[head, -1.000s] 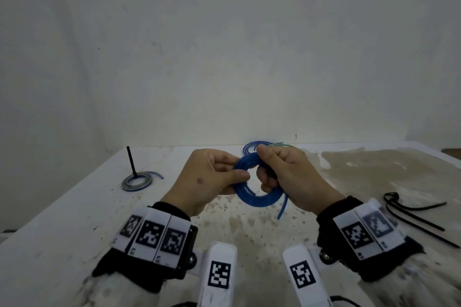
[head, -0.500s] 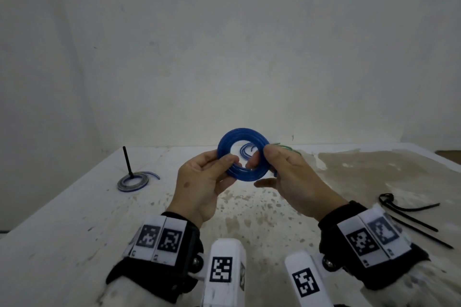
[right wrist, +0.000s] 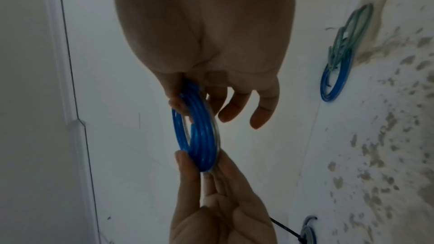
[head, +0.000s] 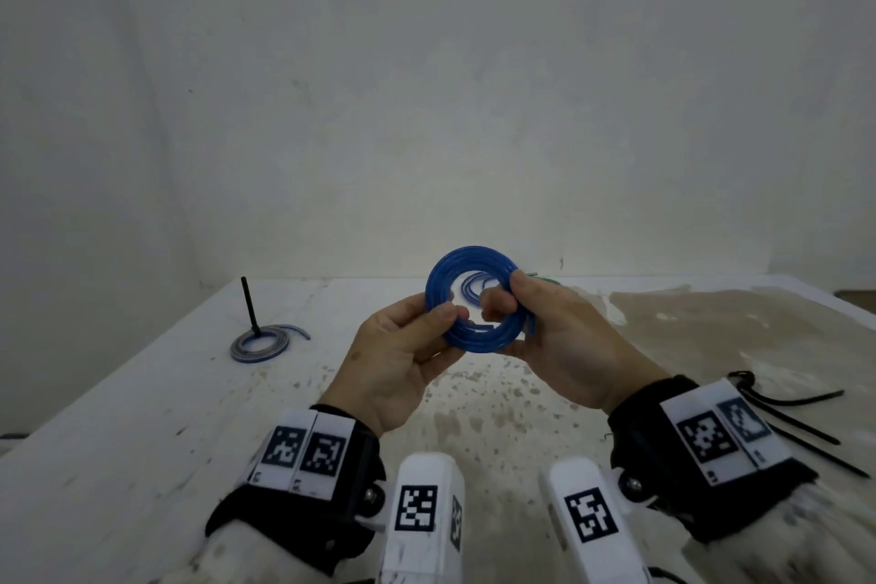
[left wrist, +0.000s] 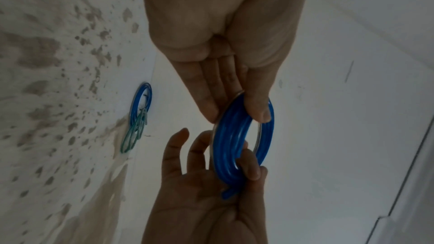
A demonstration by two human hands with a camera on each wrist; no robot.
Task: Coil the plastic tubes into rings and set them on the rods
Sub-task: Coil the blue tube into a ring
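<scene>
The blue coil (head: 474, 299), a plastic tube wound into a flat ring of several turns, is held in the air above the bench (head: 142, 441), standing roughly upright with its opening facing the head camera. The left hand (head: 403, 360) pinches its lower left arc: the thumb lies on the near face and the fingers press the far face, so the grip is closed on the ring. The right hand (head: 564, 346) has the right arc, with the thumb hooked through the opening and the fingers behind; in the right wrist view 2 or 3 of those fingers (right wrist: 263, 107) hang loose past the ring and touch nothing. A short free end of the tube sticks out at the heel of that hand in the left wrist view.

At the far left of the bench stands 1 black rod (head: 250, 306), upright, with a grey and blue coil (head: 258, 345) lying flat around its foot and a loose tail curving off to the right. Behind the held ring, near the back edge of the bench, lie another blue coil (left wrist: 140, 103) and a green coil (left wrist: 135, 133), overlapping each other; whether a rod passes through them is hard to make out. On the right side of the bench lie black straps (head: 787, 413), thin and loosely looped. The bench top is white, blotched with brown stains in the middle and on the right.
</scene>
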